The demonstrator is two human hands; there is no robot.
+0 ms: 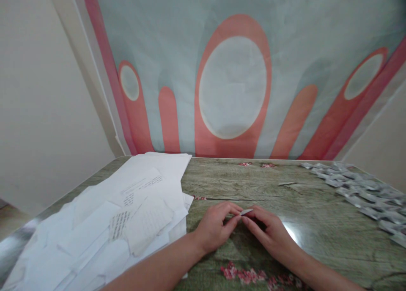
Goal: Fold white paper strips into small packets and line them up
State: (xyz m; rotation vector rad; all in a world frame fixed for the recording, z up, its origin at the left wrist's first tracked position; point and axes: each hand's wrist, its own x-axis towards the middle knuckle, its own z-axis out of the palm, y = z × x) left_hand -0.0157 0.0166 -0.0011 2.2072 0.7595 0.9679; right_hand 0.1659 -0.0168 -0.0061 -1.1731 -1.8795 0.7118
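My left hand (218,223) and my right hand (269,229) meet over the middle of the table. Between their fingertips is a small, narrow piece of folded paper (246,212), whitish-grey and mostly covered by the fingers. The thumb and fingers of each hand pinch it from opposite ends. Left of my left hand lies a spread pile of white paper sheets (95,219), some printed with text and some torn or cut. A few sheets reach close to my left wrist.
The table (222,179) has a wood-grain top with pink flower prints. Along its right side lie rows of small grey-white folded pieces (364,193). Behind the table stands a wall covering (177,37) with red and grey shapes; a pale wall (47,113) is at left.
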